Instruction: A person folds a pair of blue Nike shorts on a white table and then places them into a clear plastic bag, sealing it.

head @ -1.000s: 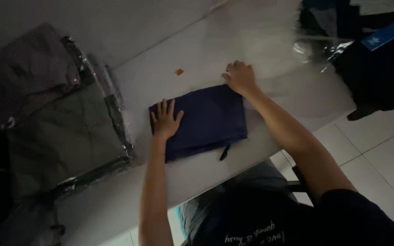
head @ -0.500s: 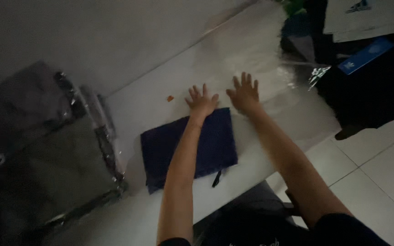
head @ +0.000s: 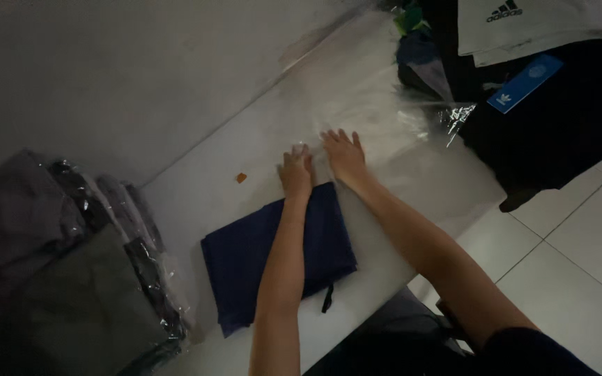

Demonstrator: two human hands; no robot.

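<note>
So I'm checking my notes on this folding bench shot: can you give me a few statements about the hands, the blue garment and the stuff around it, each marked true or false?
1. The folded dark blue garment lies flat on the white table. True.
2. The left hand holds the garment up in the air. False: it rests at the garment's far edge, on the table.
3. The right hand lies palm down on a clear plastic sheet. True.
4. A small orange scrap sits on top of the garment. False: it lies on the bare table, apart from it.
5. Bagged folded clothes are stacked on the left. True.
</note>
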